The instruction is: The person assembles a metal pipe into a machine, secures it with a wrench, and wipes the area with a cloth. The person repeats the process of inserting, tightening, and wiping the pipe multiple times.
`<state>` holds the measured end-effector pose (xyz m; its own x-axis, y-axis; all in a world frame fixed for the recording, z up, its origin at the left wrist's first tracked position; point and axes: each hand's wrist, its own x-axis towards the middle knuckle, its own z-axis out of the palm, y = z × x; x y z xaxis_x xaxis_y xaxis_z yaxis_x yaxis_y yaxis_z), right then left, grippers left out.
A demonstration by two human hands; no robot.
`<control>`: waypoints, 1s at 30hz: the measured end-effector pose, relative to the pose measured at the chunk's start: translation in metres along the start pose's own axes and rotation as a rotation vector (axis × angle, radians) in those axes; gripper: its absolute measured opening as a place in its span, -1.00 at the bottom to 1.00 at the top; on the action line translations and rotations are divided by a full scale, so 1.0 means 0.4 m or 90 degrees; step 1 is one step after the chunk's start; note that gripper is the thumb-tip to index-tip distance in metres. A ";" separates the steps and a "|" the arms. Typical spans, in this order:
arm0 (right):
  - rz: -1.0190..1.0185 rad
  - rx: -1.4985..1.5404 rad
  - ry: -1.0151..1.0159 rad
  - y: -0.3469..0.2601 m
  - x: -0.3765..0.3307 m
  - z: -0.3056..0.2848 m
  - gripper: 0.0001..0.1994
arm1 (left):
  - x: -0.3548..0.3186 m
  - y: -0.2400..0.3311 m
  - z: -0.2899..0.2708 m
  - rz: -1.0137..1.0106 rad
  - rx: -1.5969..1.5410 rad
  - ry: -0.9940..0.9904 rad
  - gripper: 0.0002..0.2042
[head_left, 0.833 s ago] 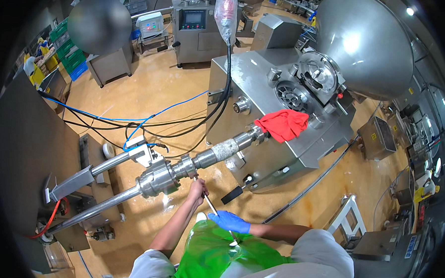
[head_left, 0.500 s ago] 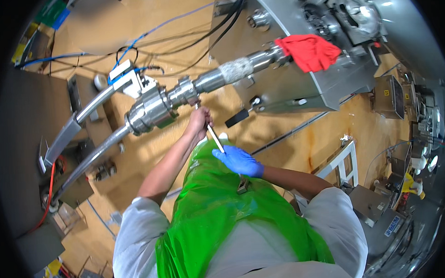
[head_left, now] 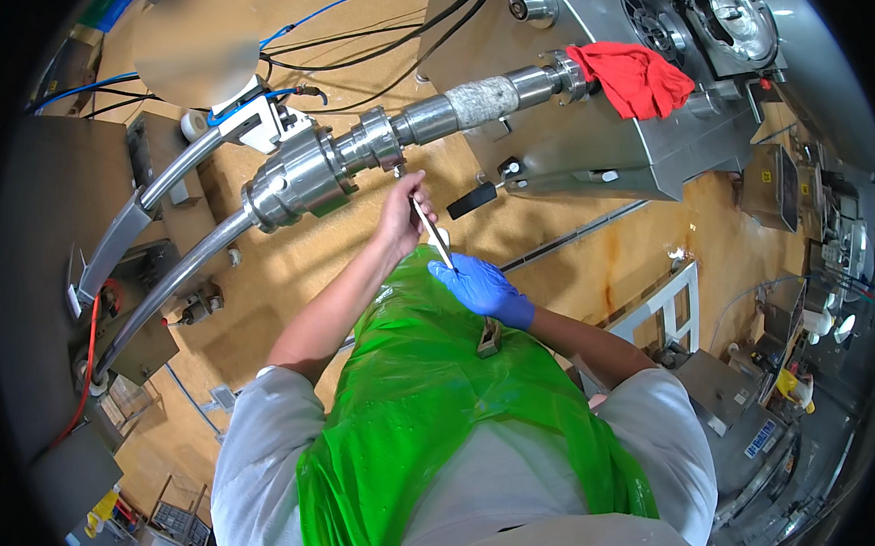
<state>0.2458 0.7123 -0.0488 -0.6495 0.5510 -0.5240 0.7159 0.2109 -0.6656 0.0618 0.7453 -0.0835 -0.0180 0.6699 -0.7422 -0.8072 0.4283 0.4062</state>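
A thick steel pipe assembly (head_left: 302,181) runs across in front of me, with a clamped joint (head_left: 379,139) near its middle. My bare left hand (head_left: 408,216) is just below this joint, its thumb and fingertips closed at a small metal stem (head_left: 400,171) hanging from it. My right hand (head_left: 484,289), in a blue glove, is closed on a long slim metal tool (head_left: 436,238). The tool slants from beside my left fingers down to a blocky metal end (head_left: 488,339) over my green apron (head_left: 413,391). Its middle is hidden by the glove.
A red cloth (head_left: 634,77) drapes over the pipe's right end at a large steel machine (head_left: 568,140). A black-handled lever (head_left: 471,201) sticks out from it. Curved steel tubing (head_left: 170,290) descends at left. Cables (head_left: 349,41) cross the tan floor beyond, and a white frame (head_left: 669,312) stands at right.
My view has shifted, so the pipe sits slightly higher and further right. My left hand has turned and its fingers have loosened around the stem. The right hand keeps its hold on the tool.
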 end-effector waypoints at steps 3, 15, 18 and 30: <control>-0.040 -0.022 0.025 -0.035 -0.010 0.002 -0.64 | -0.021 -0.011 0.008 -0.045 -0.058 0.028 -0.75; -0.202 -0.141 0.106 -0.030 -0.028 -0.014 -0.61 | -0.029 0.002 0.037 -0.091 -0.034 0.100 -0.85; -0.094 -0.099 0.048 -0.022 -0.032 -0.050 -0.63 | -0.029 0.002 0.034 -0.081 -0.037 0.056 -0.83; 0.232 -0.081 0.187 0.188 -0.248 -0.119 -0.57 | 0.065 -0.150 0.092 -0.259 0.439 -0.326 -0.40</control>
<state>0.3761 0.7122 -0.0215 -0.2634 0.8084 -0.5264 0.9208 0.0480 -0.3870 0.1314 0.7595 -0.1075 0.5807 0.5055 -0.6381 -0.1661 0.8409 0.5150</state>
